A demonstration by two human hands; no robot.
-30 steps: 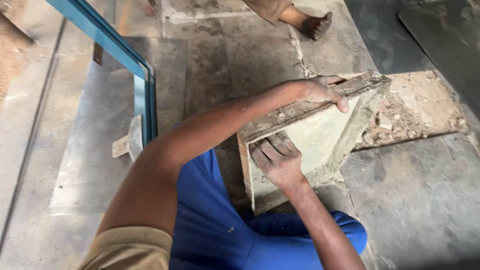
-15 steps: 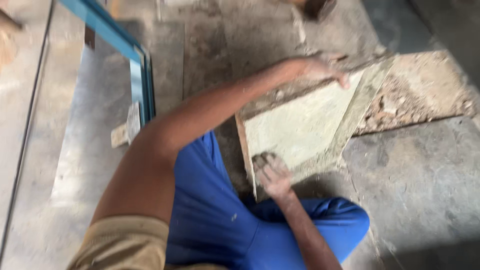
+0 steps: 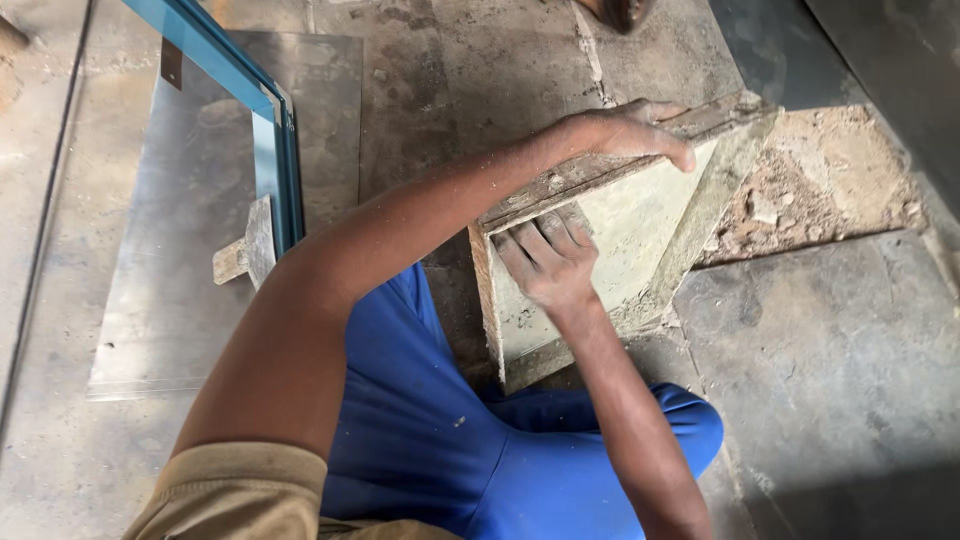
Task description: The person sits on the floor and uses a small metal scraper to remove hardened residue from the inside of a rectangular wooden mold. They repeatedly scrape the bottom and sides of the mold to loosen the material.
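Floor (image 3: 820,400) of stained, cracked concrete fills the frame, darker towards the right. A thin metal sheet (image 3: 170,300) lies flat on it at the left, with a blue-edged glass panel (image 3: 265,130) running from the upper left down to the sheet's middle, and a small wooden block (image 3: 245,255) just beside the panel's lower end. The person's blue-trousered legs (image 3: 440,450) occupy the lower centre.

At centre right stands a square wooden mould frame (image 3: 720,190), filled with pale grey mortar (image 3: 640,230) and resting on the floor just beside the knees. A patch of rubble and dry crumbs (image 3: 830,180) lies against its right corner, in the upper right of the frame.

The left hand (image 3: 630,130) reaches across to the frame's upper rail, fingers curled over the wood in a closed grip. The right hand (image 3: 545,260) lies flat inside the frame with fingers extended and together, palm down on the mortar; it grasps nothing.

Risks, as judged: the upper rail looks rough and worn, so a splinter or a slipping grip is possible if the left hand pulls hard. Uneven palm pressure could leave hollows in the fill. Loose rubble touching the frame could get into the mix or tilt the frame if it shifts. The glass panel is near the left elbow; a wide swing could strike it.
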